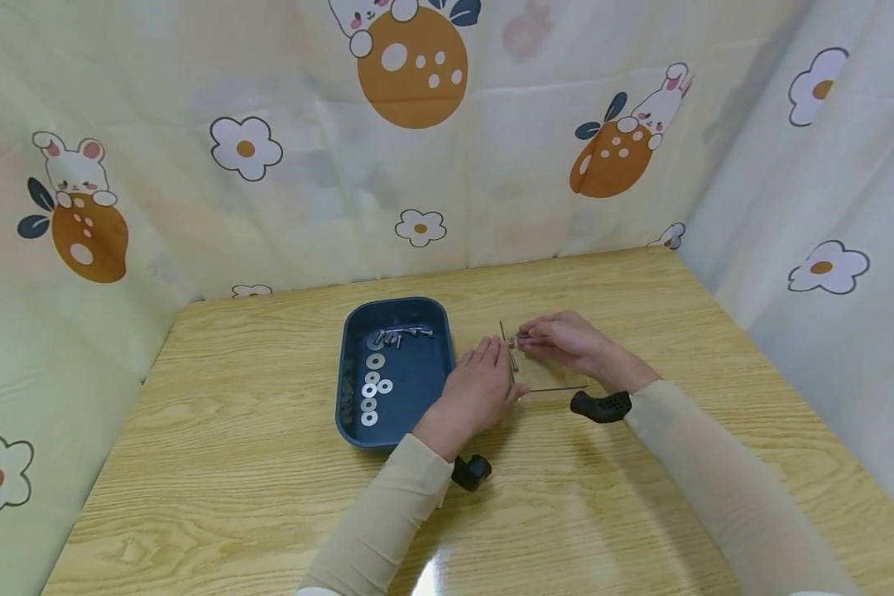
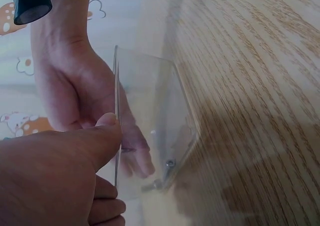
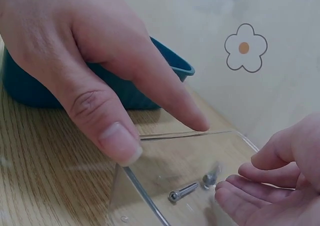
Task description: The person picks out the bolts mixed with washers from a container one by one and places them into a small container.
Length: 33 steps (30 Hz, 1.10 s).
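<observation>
A clear plastic box [image 1: 555, 388] stands on the table, with metal bolts [image 3: 184, 192] lying inside it. My left hand [image 1: 478, 382] holds the box at its near left corner. In the right wrist view its thumb overlaps the corner rim and its index finger lies along the left rim. My right hand [image 1: 569, 343] reaches into the box from the right, fingers loosely bent. Their tips are close beside a blurred bolt [image 3: 211, 177], with nothing gripped between them. Through the clear wall in the left wrist view, the bolt's socket head [image 2: 170, 163] shows near the right hand's fingers [image 2: 141, 161].
Left of the box stands a dark blue tray [image 1: 348, 348]. It holds several flat washers [image 1: 375, 361] in a row and a group of bolts [image 1: 395, 336] near its far end. A patterned curtain [image 1: 305, 215] hangs behind the wooden table [image 1: 238, 430].
</observation>
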Tool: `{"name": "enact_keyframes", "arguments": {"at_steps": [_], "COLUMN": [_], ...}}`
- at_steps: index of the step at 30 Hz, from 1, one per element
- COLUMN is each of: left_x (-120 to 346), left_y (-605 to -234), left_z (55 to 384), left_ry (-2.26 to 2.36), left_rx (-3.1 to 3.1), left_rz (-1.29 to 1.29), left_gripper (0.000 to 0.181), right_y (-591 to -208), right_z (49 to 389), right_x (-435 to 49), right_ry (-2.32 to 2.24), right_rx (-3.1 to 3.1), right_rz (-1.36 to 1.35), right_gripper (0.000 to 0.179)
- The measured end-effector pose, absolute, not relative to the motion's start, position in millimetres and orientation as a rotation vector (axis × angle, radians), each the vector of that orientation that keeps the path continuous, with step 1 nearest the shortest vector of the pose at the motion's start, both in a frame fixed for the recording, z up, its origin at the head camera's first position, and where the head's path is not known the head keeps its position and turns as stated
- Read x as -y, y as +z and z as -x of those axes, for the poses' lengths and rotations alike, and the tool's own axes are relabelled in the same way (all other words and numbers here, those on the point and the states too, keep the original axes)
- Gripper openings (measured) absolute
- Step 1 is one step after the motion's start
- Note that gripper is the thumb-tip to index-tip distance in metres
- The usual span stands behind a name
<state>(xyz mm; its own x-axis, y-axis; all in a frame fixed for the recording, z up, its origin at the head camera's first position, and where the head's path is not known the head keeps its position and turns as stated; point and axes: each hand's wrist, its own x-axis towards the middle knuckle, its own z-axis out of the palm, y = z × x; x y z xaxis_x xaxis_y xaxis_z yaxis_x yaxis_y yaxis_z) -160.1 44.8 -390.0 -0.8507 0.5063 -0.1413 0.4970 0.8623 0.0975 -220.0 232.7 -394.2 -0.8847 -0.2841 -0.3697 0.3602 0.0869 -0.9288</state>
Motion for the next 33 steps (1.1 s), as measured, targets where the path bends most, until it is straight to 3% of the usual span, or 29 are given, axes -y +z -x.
{"name": "enact_keyframes", "arguments": {"at_steps": [33], "left_x": [-16.5], "left_y": [-373.1], "left_z": [156.7], "left_ry": [0.209], "left_rx": [-2.899], "left_rz": [-0.775], "left_gripper": [0.076], "right_y": [-377.6], "right_z": [223.3], "right_x": [-227.9], "right_ry": [-1.912], "right_rx": [-1.907], "right_rz": [0.006], "right_gripper": [0.045]}}
